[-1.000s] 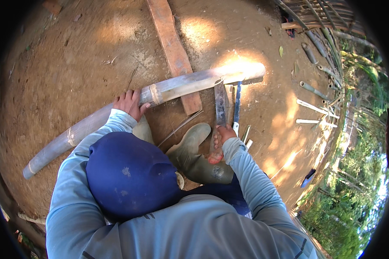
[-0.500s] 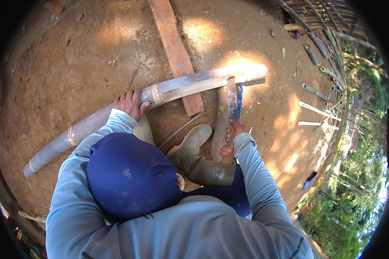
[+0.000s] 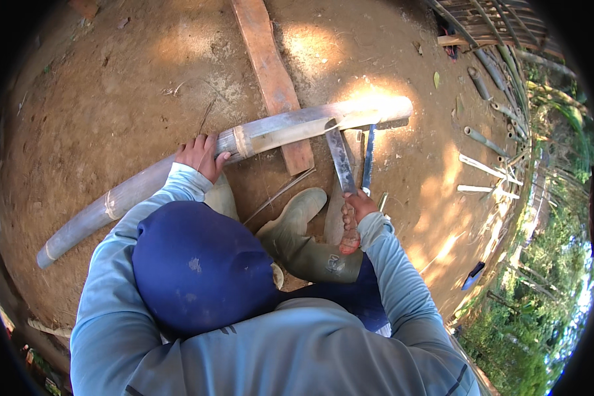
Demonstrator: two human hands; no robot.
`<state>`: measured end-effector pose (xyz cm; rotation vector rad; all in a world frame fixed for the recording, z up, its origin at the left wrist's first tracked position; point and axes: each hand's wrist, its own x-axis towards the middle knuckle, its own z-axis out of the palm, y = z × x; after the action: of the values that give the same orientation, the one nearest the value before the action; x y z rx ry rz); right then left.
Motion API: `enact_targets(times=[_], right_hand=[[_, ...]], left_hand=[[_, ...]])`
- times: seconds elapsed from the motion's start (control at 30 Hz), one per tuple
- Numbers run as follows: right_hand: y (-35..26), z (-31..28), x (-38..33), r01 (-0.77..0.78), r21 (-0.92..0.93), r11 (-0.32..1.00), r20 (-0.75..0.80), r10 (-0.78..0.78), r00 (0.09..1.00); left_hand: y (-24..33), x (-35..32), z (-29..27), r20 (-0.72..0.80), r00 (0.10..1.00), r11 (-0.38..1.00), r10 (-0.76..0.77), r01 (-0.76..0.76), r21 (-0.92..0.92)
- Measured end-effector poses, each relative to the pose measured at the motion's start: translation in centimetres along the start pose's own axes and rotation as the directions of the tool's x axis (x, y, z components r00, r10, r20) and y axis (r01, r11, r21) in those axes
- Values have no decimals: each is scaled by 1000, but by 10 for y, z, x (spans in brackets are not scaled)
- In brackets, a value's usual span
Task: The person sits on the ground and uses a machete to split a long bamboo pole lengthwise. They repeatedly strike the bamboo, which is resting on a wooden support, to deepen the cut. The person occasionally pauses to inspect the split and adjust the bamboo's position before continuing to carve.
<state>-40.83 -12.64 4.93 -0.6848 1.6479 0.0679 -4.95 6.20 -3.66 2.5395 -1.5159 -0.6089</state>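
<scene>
A thick, pale bamboo pole (image 3: 284, 130) slants across the ground in front of me, its right end in bright sun. My left hand (image 3: 201, 157) grips it from above left of the middle, fingers over the top and thumb on the near side. In my closed right hand (image 3: 358, 214) is a machete (image 3: 340, 158) with a reddish handle end. Its blade points away from me, and the tip meets the near side of the pole right of the middle. Just right of the machete lies a blue saw (image 3: 369, 155), apart from both hands.
A reddish wooden plank (image 3: 264, 59) lies under the pole and runs away from me. My booted foot (image 3: 303, 228) is close to the right hand. Several cut bamboo pieces (image 3: 485, 143) lie at the right, along with a dark and blue object (image 3: 472, 276).
The machete has moved left along the pole and slightly toward me, and its blade now tilts to the left. My left hand and the pole have stayed nearly still.
</scene>
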Motion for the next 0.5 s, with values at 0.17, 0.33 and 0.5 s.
enact_targets(times=[0.17, 0.33, 0.5], right_hand=[[23, 27, -14, 28, -129, 991, 88, -17, 996], [5, 9, 6, -10, 154, 988, -67, 21, 998], [23, 41, -16, 18, -78, 997, 112, -9, 994]], left_hand=[[0, 0, 1, -22, 1000, 1000, 23, -22, 9], [1, 1, 0, -3, 1000, 1000, 3, -3, -7], [-1, 1, 1, -50, 998, 999, 34, -35, -11]])
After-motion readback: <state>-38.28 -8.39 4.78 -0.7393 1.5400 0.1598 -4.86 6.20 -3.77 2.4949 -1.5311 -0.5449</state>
